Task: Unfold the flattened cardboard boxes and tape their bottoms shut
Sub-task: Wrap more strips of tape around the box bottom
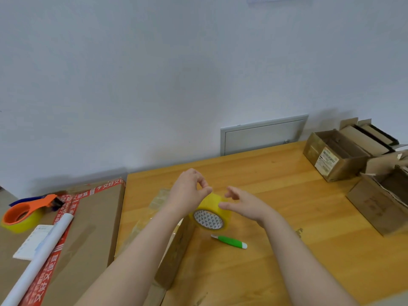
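The left hand (187, 192) grips a yellow tape roll (210, 215) and the right hand (245, 205) touches it.

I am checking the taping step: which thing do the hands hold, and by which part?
The tape roll: the left hand pinches its upper edge, and the right hand presses its thumb on the yellow outer side.
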